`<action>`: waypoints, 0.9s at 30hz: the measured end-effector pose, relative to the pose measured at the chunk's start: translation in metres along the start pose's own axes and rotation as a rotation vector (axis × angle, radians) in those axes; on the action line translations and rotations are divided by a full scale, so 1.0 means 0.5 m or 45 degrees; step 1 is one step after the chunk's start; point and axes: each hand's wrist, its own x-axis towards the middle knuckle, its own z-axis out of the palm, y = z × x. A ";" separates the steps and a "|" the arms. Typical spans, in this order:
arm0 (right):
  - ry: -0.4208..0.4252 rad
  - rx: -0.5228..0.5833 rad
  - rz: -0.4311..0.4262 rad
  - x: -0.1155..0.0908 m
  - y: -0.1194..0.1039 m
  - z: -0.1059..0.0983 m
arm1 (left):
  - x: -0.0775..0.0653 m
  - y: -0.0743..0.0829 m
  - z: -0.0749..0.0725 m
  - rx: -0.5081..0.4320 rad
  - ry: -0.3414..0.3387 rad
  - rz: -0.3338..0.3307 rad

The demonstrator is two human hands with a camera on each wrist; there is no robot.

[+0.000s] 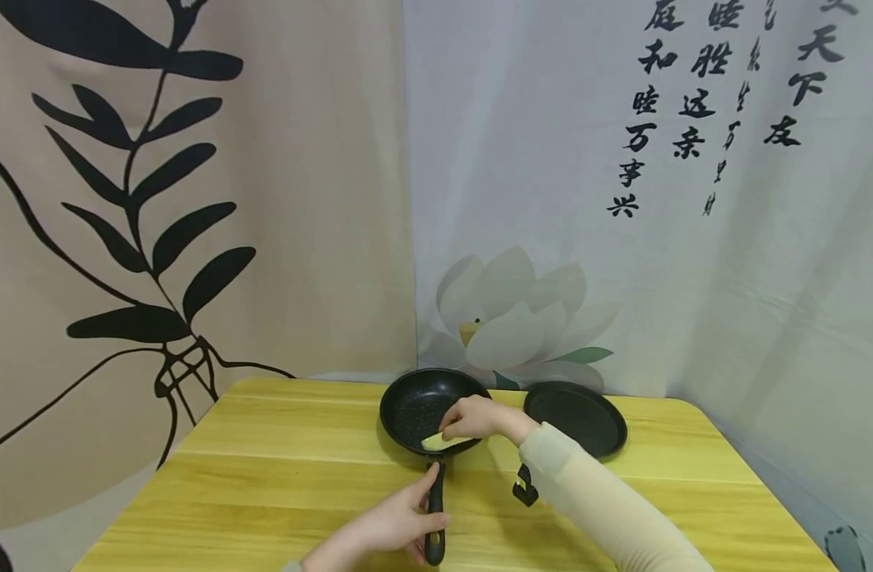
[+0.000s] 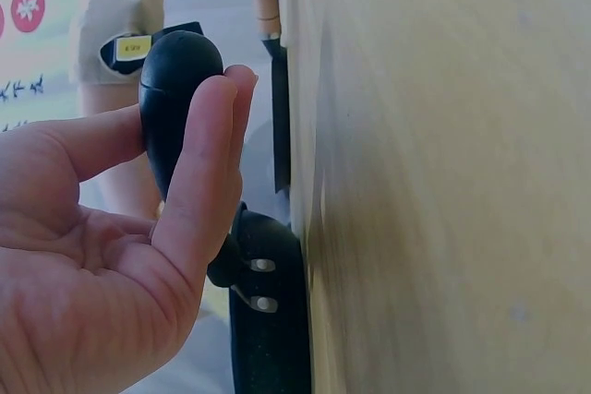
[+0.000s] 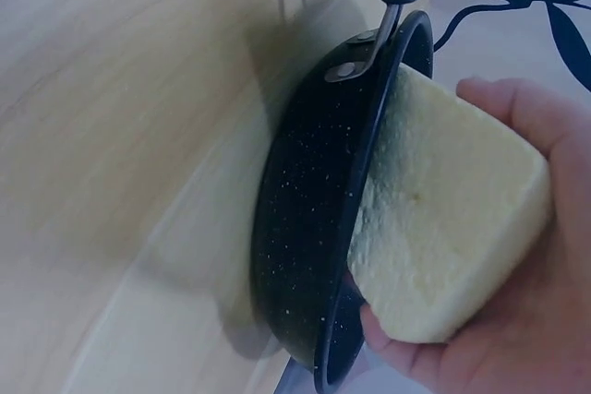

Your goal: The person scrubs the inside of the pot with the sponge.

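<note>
1. The pan (image 1: pixel 407 409) sits open side up at the far part of the table (image 1: pixel 264 453); its dark inside and outside are speckled with white, and its handle (image 1: pixel 437 496) points toward the person.
2. The left hand (image 1: pixel 407 512) holds that handle; the thumb lies on one side and the fingers on the other, clamped on it, with the rounded handle end showing in the left wrist view; two pale rivets show where the handle joins the pan.
3. The right hand (image 1: pixel 475 419) grips a sponge (image 3: pixel 443 209); its thumb and fingers are clamped on the block from opposite sides.
4. The sponge is thick and pale yellow; it is tilted, its lower edge dipping inside the pan at the near side, close to the handle; whether that edge touches the bottom cannot be told.
5. A flat pan (image 1: pixel 575 417) lies on the table to the right, apart from the first; the right sleeve (image 1: pixel 600 508) crosses in front of it and hides part of its handle.
6. Behind the table hangs a pale cloth (image 1: pixel 322 199) with dark leaves, a lotus and black characters.
</note>
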 end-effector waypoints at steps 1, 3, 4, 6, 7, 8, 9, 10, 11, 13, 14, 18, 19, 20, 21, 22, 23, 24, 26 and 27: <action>0.001 0.005 -0.003 0.001 -0.001 0.002 | 0.000 0.000 0.000 0.002 0.002 0.001; 0.000 0.022 -0.003 0.004 -0.002 0.005 | 0.000 -0.001 0.000 0.007 0.004 0.003; 0.001 0.026 -0.003 0.005 -0.002 0.007 | 0.000 -0.002 0.001 0.009 0.005 0.004; 0.002 0.040 0.002 0.008 -0.003 0.010 | -0.001 -0.002 0.001 0.012 0.007 0.003; 0.003 0.044 0.003 0.009 -0.004 0.011 | -0.001 -0.003 0.001 0.014 0.008 0.003; 0.004 0.050 0.005 0.011 -0.005 0.012 | -0.001 -0.003 0.001 0.013 0.009 0.004; 0.008 0.050 0.004 0.012 -0.006 0.013 | -0.002 -0.003 0.001 0.016 0.012 0.004; 0.010 0.049 0.002 0.014 -0.007 0.014 | -0.002 -0.003 0.001 0.018 0.014 0.007; 0.011 0.052 -0.001 0.016 -0.008 0.015 | -0.003 -0.002 0.000 0.020 0.016 0.009; 0.014 0.055 -0.005 0.019 -0.010 0.015 | -0.004 -0.001 0.000 0.024 0.018 0.012; 0.014 0.054 -0.007 0.021 -0.012 0.015 | -0.004 0.000 -0.001 0.025 0.019 0.012; 0.005 0.072 -0.002 0.030 -0.017 0.019 | -0.004 0.001 -0.001 0.027 0.024 0.016; 0.002 0.077 0.006 0.032 -0.018 0.020 | -0.004 0.000 -0.001 0.028 0.025 0.018; -0.002 0.077 0.010 0.034 -0.019 0.022 | -0.003 -0.001 -0.001 0.028 0.025 0.018; -0.006 0.081 0.017 0.037 -0.020 0.023 | -0.003 -0.002 -0.001 0.029 0.025 0.019; -0.011 0.087 0.025 0.038 -0.020 0.023 | -0.002 -0.002 -0.001 0.030 0.023 0.018; -0.017 0.093 0.032 0.039 -0.021 0.023 | -0.002 -0.002 -0.001 0.031 0.020 0.014; -0.024 0.098 0.040 0.040 -0.022 0.023 | -0.001 -0.003 0.000 0.030 0.020 0.012; -0.039 0.115 0.050 0.043 -0.022 0.022 | -0.001 -0.003 0.000 0.030 0.022 0.007; -0.048 0.126 0.056 0.045 -0.022 0.020 | 0.000 -0.004 0.000 0.028 0.023 0.005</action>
